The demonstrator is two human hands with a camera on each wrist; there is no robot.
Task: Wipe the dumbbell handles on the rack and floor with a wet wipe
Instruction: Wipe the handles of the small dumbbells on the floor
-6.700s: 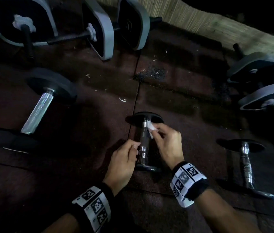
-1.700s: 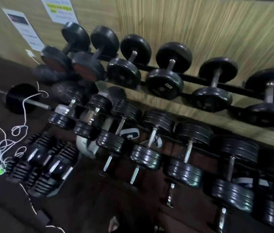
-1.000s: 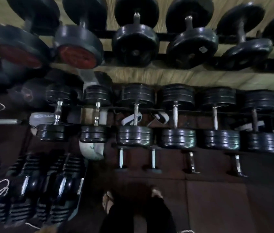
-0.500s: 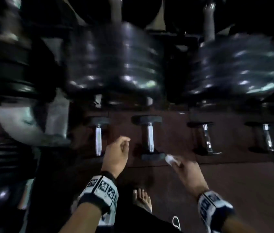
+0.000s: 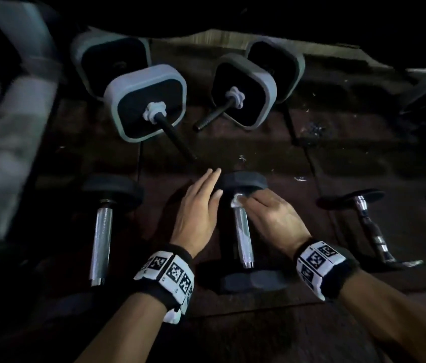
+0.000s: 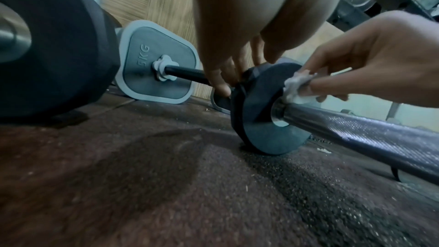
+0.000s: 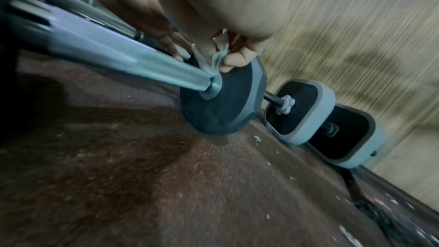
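- Head view: three small dumbbells side by side on the dark rubber floor (image 5: 259, 331); the middle dumbbell (image 5: 243, 231) lies between the two hands, with a left dumbbell (image 5: 102, 231) and a right dumbbell (image 5: 371, 229) flanking it. Square grey-rimmed weights (image 5: 146, 103) stand behind, near the wall.
- Wrist views only: a "5KG" marking on a grey-rimmed weight (image 6: 152, 63) and the straw-textured wall (image 7: 356, 35); the left wrist view shows knurling on the chrome handle (image 6: 368, 138).
- Middle dumbbell: long axis runs away from the person, far head (image 5: 243, 180) toward the wall, near head toward the wrists.
- Right hand (image 5: 272, 218): palm down over the far end of the handle, grip narrow, fingers pinching a white wet wipe (image 5: 238, 204) against the handle beside the far head.
- Left hand (image 5: 198, 208): palm down, fingers straight, fingertips at the far head's edge; grip wide, holding nothing.
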